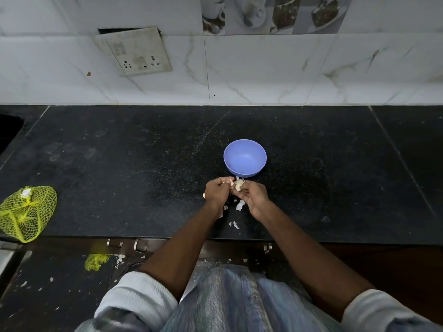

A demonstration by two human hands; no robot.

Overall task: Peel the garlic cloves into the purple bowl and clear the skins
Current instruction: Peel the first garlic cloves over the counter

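The purple bowl (245,157) stands on the black counter (143,168), and nothing shows inside it. Just in front of it my two hands meet over the counter. My right hand (254,196) holds a pale piece of garlic (238,185) with dry roots showing. My left hand (217,191) has its fingers curled and pinches at the garlic's left side. Torn white skins (239,206) lie on the counter under and behind my hands, with more flakes (234,224) nearer the front edge.
A yellow net bag (26,212) lies at the counter's left front edge. A scrap of yellow net (96,261) and white skin flakes lie on the floor below. A tiled wall with a switch plate (136,51) backs the counter.
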